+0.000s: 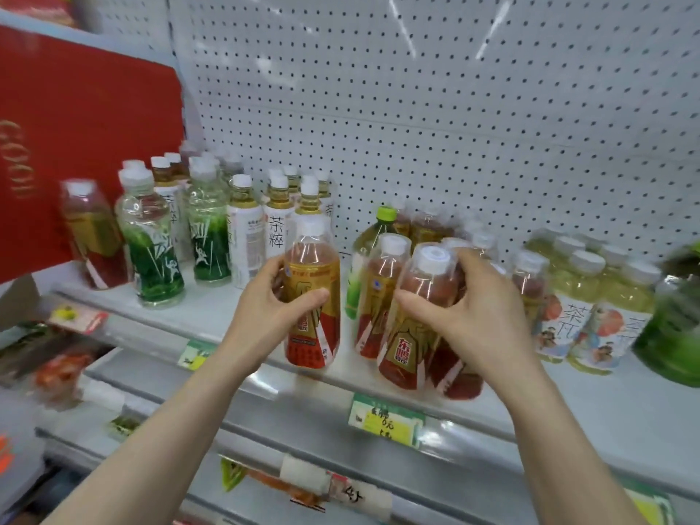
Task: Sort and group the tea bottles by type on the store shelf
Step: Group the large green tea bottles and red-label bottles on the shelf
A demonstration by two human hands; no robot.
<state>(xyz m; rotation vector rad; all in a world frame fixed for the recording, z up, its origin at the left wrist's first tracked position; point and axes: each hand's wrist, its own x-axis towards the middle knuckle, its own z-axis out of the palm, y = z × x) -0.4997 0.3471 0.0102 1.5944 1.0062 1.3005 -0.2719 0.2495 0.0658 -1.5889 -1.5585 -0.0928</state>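
My left hand (269, 311) grips a red-and-gold labelled tea bottle (313, 297) that stands near the front of the white shelf (212, 320). My right hand (469, 312) grips a second bottle of the same kind (413, 327), tilted toward me, beside more red-and-gold bottles (382, 293). One more red-and-gold bottle (92, 236) stands alone at the far left. Green-labelled bottles (151, 244) and white-labelled tea bottles (276, 221) stand left of my hands. Pale yellow tea bottles with pictured labels (591, 308) stand to the right.
A green-capped bottle (365, 252) stands behind the red group. A white pegboard wall (454, 108) backs the shelf. A red box (75, 138) fills the far left. A large green bottle (674, 320) sits at the right edge. Price tags (386, 420) line the shelf front.
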